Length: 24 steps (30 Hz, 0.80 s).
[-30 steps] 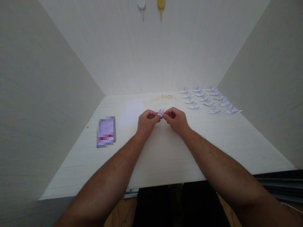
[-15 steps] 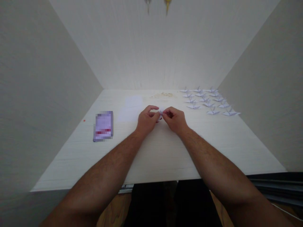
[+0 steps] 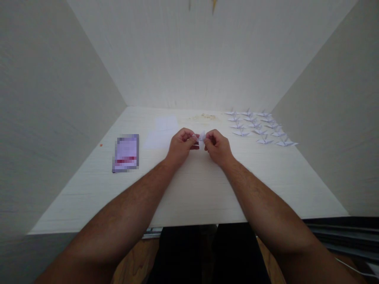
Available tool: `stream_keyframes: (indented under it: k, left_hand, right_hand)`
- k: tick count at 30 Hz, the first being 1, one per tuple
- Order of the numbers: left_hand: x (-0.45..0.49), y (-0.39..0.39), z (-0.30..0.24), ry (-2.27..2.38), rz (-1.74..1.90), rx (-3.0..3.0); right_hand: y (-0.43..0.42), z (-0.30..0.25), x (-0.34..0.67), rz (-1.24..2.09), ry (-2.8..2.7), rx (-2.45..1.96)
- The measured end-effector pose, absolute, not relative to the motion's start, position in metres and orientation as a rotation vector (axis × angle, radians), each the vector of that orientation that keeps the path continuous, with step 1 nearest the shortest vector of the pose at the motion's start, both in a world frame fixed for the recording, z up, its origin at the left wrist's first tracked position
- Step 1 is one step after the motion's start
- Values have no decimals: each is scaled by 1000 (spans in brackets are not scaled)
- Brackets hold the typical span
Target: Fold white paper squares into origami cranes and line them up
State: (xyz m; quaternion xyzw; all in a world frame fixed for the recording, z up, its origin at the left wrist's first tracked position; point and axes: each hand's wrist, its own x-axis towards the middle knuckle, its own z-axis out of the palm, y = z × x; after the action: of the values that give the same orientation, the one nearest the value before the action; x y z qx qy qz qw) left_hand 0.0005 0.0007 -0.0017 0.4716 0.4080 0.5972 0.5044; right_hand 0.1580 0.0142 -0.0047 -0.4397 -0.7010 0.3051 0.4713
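My left hand (image 3: pixel 180 145) and my right hand (image 3: pixel 217 146) meet just above the middle of the white table (image 3: pixel 195 189). Both pinch one small folded piece of white paper (image 3: pixel 201 136) between thumb and fingertips. The other fingers of each hand are curled in. Most of the folded paper is hidden by my fingers; only a small pointed part shows between the hands.
Several finished white paper cranes (image 3: pixel 260 128) stand in rows at the table's back right. Flat white paper sheets (image 3: pixel 161 132) lie left of my hands. A small purple booklet (image 3: pixel 126 152) lies further left. Pale walls close in the left, back and right sides.
The view has tilted down a little, so everything sits slightly higher in the frame. My fingers have shifted on the small paper, which stays pinched between both hands.
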Motion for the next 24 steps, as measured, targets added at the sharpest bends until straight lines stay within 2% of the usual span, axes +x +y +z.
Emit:
stream_keyframes:
  k: [5,24]
  left_hand:
    - [1,1,-1,951,1466,1085]
    - [1,-4,3,1205,1380,1391]
  right_hand:
    - [14,-5,158,843,-1667,-1036]
    - [14,-7,156,671,-1770,-1029]
